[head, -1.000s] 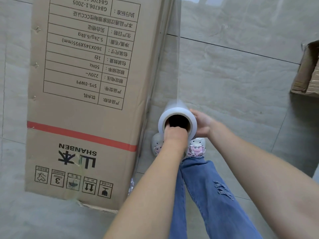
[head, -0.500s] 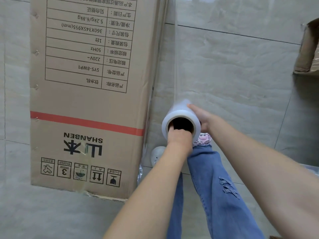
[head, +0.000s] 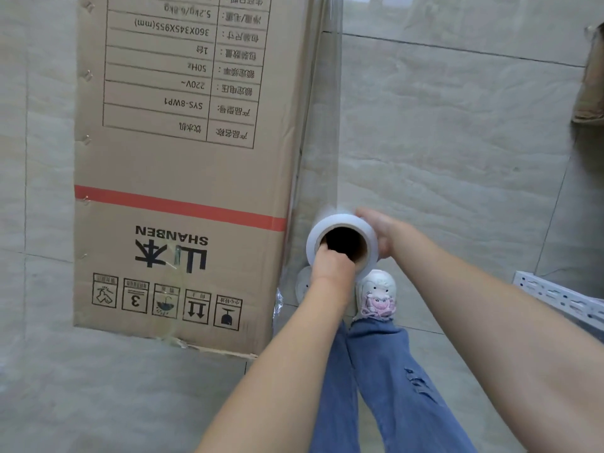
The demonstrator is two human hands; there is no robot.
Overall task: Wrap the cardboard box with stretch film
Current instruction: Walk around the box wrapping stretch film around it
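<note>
One tall cardboard box (head: 183,178) fills the left half of the view, standing on a grey tiled floor (head: 457,142). Its brown face carries a printed specification table, a red band across the lower part, the word SHANBEN with two large black characters, and a row of five handling symbols near the bottom edge; all the print reads upside down from this angle. Staples show along its left edge, and the bottom edge looks frayed. Just right of the box, a clear sheet of stretch film (head: 322,125) runs along the box's right edge and down to the roll (head: 341,245), a white cylinder with a dark hollow core, held near the box's lower right corner. The left hand (head: 331,263) has its fingers pushed into the near end of the core, gripping the roll from inside. The right hand (head: 376,228) cups the roll's far right side, fingers curved over it. Below the roll show blue jeans (head: 392,387) and a white shoe (head: 376,297) with a pink figure. At far right lies a white slotted metal rail (head: 562,297).
</note>
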